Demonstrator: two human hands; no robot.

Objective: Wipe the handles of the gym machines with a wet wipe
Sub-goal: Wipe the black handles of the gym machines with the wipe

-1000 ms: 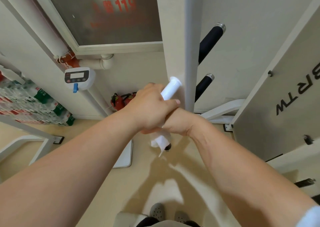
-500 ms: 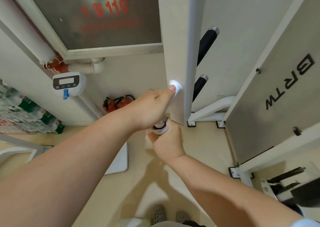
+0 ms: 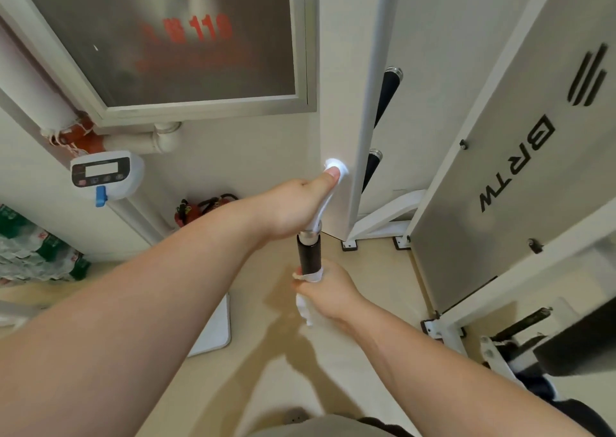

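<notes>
The handle [image 3: 309, 253] is a short black grip, matte and cylindrical, with a silver metal collar at its top where it joins a white bar [image 3: 320, 210]. It stands nearly upright in the middle of the view, in front of a white machine post [image 3: 336, 103].

The right hand [image 3: 331, 295] is curled round the lower end of the black grip with a white wet wipe [image 3: 309, 275] wrapped between palm and handle. A bunched edge of the wipe shows above the fingers and a loose tail hangs below the fist.

Just above that grip, past the bare black stretch, the left hand [image 3: 293, 208] clasps the white bar, its thumb pressed on the rounded white end cap [image 3: 336, 164].

Beyond the post, up and right of both hands, two more black handles [image 3: 388, 93] stick out. Further right stands a grey panel [image 3: 500, 183] lettered BRTW. Left of the hands are a wall-mounted digital display [image 3: 105, 173] and red fire extinguishers [image 3: 200, 207] on the floor.
</notes>
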